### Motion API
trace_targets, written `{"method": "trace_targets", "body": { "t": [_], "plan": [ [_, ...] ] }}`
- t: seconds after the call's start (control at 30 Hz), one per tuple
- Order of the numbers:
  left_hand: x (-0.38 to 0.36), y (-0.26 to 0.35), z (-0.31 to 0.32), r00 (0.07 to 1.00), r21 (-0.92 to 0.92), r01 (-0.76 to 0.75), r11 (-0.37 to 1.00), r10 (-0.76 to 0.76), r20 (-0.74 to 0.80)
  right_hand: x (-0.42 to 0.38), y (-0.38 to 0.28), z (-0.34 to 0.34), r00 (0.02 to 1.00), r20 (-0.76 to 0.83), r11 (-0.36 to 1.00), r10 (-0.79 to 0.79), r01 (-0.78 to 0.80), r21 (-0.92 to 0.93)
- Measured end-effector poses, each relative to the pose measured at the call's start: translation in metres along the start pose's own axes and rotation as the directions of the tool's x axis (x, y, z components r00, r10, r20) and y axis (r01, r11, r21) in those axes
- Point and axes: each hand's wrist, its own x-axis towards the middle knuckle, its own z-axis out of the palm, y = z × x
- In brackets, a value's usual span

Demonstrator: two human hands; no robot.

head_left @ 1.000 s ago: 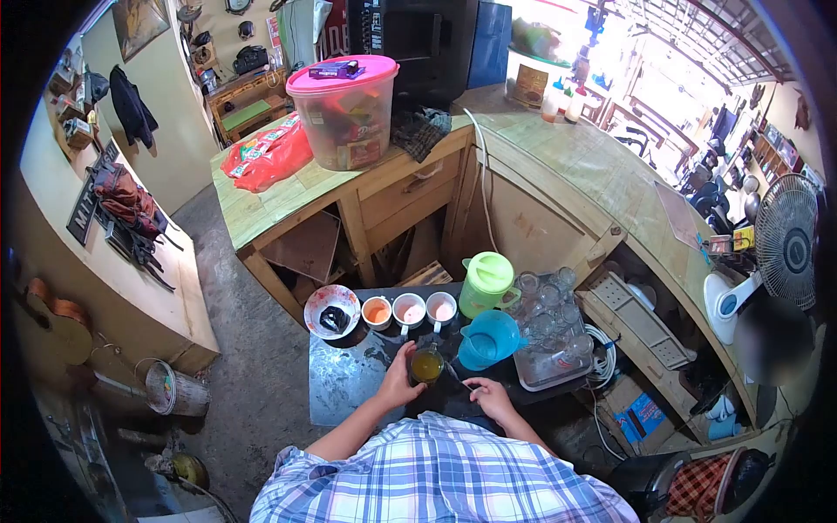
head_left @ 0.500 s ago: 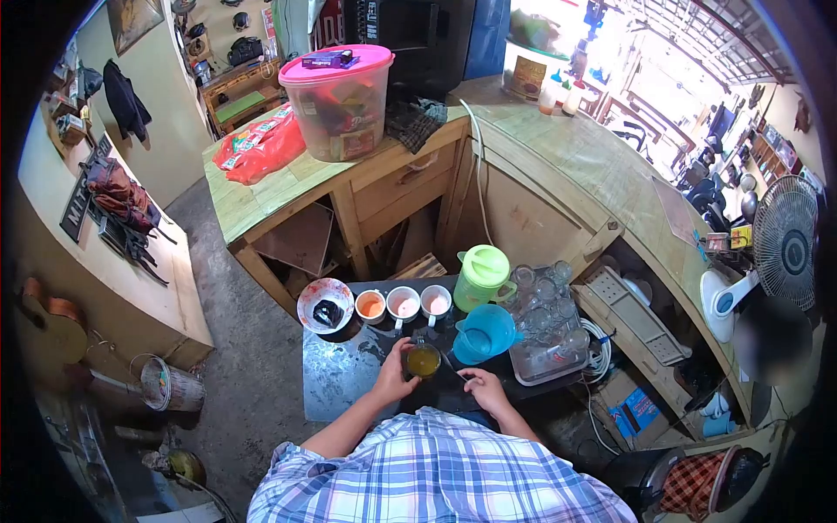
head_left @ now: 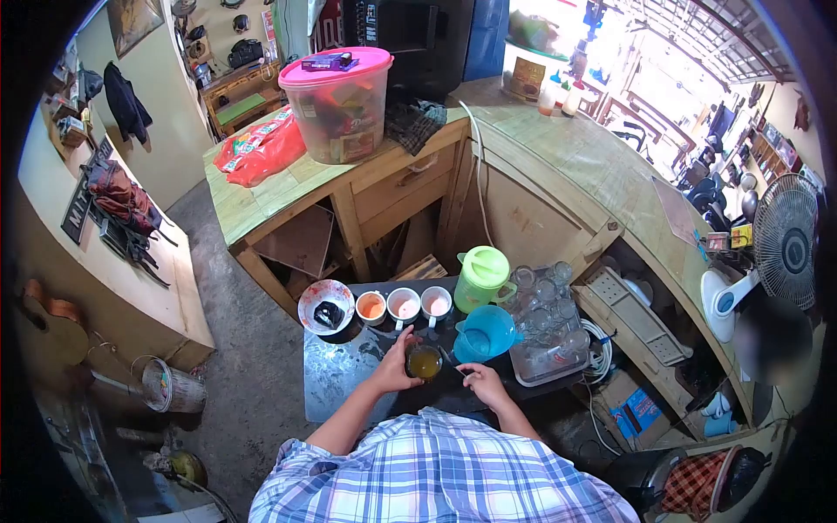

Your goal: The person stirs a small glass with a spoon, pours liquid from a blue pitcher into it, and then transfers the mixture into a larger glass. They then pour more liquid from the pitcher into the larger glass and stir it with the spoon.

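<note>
Left hand (head_left: 394,366) wrapped around small clear glass of amber liquid (head_left: 425,361) on dark tabletop (head_left: 340,375); right hand (head_left: 484,386) just beside it pinching thin spoon handle (head_left: 450,362) (partly hidden), blue plastic jug (head_left: 485,332) beyond

One head-worn fisheye view looks steeply down from close above, hands low centre, counter (head_left: 558,166) stretching toward the frame's top.
</note>
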Motion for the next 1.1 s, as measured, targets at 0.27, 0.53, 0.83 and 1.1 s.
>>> {"method": "trace_targets", "body": {
  "t": [0.27,0.53,0.83,1.1],
  "plan": [
    [-0.003,0.011,0.015,0.982,0.224,0.132,0.966,-0.096,-0.162,-0.007,0.001,0.0,0.999,-0.035,0.999,-0.015,0.013,-0.036],
    [-0.011,0.007,0.003,0.975,0.157,0.162,0.974,-0.133,-0.178,-0.017,-0.007,-0.01,0.999,-0.009,0.995,0.037,-0.038,-0.093],
    [-0.034,-0.002,0.004,0.916,0.121,0.344,0.931,-0.305,-0.261,-0.011,-0.002,0.0,0.997,-0.043,0.997,-0.061,0.059,-0.05],
    [-0.045,-0.007,0.009,0.903,0.118,0.381,0.917,-0.342,-0.261,-0.01,-0.012,0.009,0.994,-0.076,0.986,-0.079,0.067,-0.15]
  ]
}}
